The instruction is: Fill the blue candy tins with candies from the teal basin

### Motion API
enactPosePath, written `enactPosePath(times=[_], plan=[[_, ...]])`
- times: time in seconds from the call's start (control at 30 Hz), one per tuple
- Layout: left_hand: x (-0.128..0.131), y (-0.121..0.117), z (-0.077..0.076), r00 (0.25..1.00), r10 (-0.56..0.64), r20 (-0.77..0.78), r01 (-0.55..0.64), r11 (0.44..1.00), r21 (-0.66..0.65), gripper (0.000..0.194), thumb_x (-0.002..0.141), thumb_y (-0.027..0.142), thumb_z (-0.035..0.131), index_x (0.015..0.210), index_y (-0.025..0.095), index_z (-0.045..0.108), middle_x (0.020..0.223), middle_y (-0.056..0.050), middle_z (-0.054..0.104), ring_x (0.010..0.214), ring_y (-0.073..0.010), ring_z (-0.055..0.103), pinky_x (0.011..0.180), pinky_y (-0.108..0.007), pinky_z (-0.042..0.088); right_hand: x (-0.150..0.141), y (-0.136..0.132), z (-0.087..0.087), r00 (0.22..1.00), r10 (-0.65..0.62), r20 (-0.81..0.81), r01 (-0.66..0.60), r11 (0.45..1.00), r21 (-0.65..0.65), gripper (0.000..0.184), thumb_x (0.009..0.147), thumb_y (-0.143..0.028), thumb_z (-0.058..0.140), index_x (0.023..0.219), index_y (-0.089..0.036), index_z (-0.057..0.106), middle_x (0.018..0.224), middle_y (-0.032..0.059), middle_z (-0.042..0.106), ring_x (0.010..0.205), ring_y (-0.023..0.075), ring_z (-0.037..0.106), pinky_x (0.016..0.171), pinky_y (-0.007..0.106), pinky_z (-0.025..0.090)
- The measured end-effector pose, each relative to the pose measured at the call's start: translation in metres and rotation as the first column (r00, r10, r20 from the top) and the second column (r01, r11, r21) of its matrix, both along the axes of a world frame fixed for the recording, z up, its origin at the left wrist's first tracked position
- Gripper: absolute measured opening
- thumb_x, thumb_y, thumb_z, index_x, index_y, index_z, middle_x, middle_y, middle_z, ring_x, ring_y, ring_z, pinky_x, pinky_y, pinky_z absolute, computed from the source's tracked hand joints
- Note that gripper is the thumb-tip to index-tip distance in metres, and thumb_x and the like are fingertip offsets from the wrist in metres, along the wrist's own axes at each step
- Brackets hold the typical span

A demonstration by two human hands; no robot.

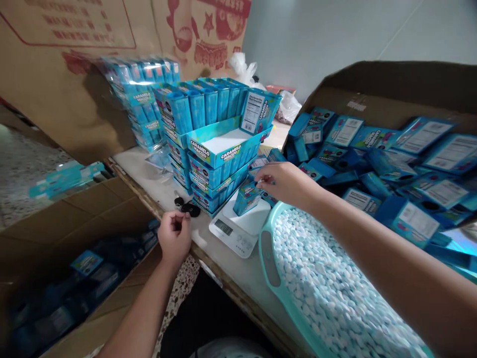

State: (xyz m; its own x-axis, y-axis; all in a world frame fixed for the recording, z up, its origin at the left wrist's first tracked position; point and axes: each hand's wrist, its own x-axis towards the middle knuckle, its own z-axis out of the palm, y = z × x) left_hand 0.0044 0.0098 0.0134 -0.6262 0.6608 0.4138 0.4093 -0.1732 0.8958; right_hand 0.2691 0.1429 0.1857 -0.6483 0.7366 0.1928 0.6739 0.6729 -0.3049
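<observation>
A small blue candy box [246, 198] stands on a white digital scale [234, 238], whose display is lit but hard to read. Over the box's top is my right hand [281, 181], its fingertips pinched together; whatever they hold, if anything, is too small to make out. My left hand [174, 238] rests at the table edge in a loose fist, with nothing visible in it, beside keys and a black fob [191, 209]. Right of the scale, a turquoise tub [266, 253] is full of white and pale blue candies [320, 263], partly hidden under my right forearm.
Stacked display trays [223, 156] of blue boxes stand behind the scale, the top front one holding a single box. Wrapped packs [139, 94] are at back left. A carton of loose boxes [372, 149] lies right; another open carton [122, 283] sits below left.
</observation>
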Motion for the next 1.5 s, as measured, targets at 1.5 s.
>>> enactPosePath(times=[1.5], plan=[[0.093,-0.021,0.118,0.695,-0.54,-0.475,0.6,0.799,-0.032,0.015,0.091,0.023,0.064,0.106,0.024,0.068,0.076,0.001,0.065,0.064,-0.0122,0.06,0.063,-0.025,0.05,0.118,-0.056,-0.043,0.976,-0.199,0.085,0.217,0.904,-0.368,0.017,0.086,-0.033,0.063,0.086,-0.022,0.075,0.077,0.0026,0.071,0.07,0.02,0.063,0.064,0.031,0.045]])
